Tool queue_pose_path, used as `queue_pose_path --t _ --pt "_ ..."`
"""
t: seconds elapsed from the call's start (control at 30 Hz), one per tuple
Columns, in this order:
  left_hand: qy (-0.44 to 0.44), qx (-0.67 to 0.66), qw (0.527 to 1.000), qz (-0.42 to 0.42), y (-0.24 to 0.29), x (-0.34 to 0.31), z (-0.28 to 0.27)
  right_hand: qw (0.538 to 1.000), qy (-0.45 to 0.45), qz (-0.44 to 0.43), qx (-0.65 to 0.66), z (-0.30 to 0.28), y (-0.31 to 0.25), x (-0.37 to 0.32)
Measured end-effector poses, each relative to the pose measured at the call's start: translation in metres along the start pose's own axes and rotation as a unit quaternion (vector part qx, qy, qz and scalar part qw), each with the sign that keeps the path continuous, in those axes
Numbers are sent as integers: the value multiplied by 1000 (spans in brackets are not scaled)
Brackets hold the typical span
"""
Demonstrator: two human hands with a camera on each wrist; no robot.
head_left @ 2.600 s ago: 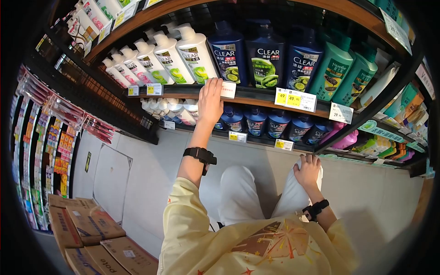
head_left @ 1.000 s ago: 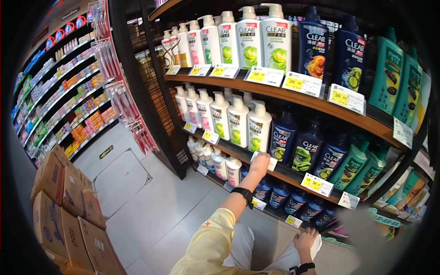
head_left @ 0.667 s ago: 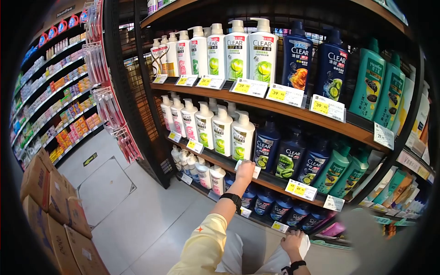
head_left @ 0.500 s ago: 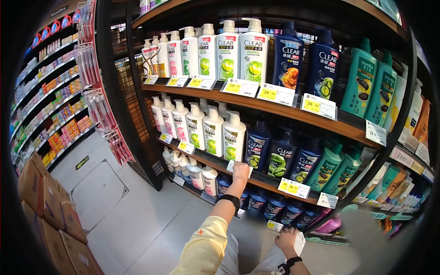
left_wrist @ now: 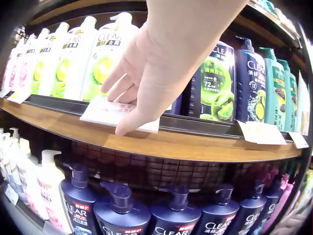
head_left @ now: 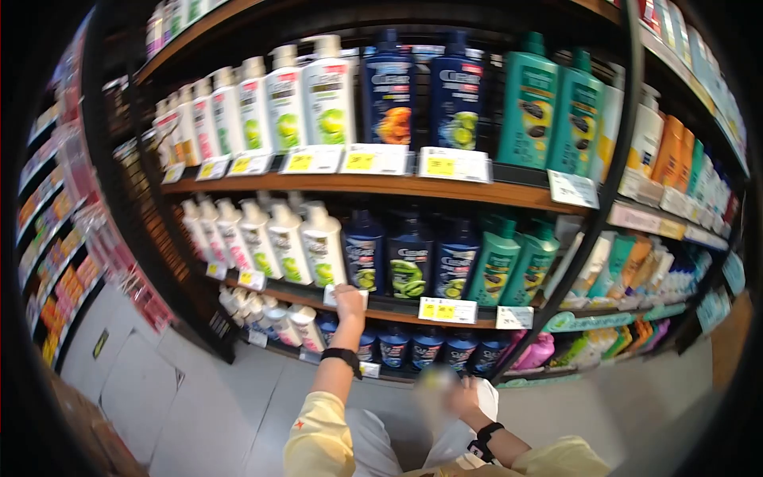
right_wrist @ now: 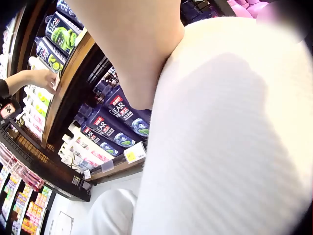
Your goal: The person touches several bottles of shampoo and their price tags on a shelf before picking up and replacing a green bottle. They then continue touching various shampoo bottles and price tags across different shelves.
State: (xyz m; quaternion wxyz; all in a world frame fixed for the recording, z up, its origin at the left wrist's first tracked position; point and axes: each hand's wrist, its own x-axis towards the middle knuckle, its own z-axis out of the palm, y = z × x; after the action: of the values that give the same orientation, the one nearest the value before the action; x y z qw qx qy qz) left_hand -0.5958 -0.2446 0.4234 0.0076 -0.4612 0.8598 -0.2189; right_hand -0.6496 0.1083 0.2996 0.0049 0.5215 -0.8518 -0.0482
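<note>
One white paper label (left_wrist: 100, 111) is pinched by the left hand (head_left: 348, 308) at one brown wooden shelf (left_wrist: 205, 148), beside six white pump bottles (head_left: 322, 253); one white-trousered knee (right_wrist: 220, 122) is loosely covered by the right hand (head_left: 466, 401).

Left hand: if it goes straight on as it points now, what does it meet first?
The left hand would first meet the white card it touches on the shelf edge; beyond, probably the nearest white bottle, though depth is unclear.
</note>
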Motion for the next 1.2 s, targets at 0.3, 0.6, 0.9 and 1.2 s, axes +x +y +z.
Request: queue_pose_path --t 0.3,0.6,0.9,1.2 --pt "-30 21 999 24 -8 -6 -21 1000 -6 -31 1 -17 -8 -16" --pt "16 92 996 6 -1 -6 -7 984 -70 -164 3 -12 -37 -45" --pt "35 162 986 29 -1 2 2 912 -61 -399 74 55 -83 -109" --pt "44 78 992 91 -16 5 3 894 -32 -447 6 71 -87 -119"
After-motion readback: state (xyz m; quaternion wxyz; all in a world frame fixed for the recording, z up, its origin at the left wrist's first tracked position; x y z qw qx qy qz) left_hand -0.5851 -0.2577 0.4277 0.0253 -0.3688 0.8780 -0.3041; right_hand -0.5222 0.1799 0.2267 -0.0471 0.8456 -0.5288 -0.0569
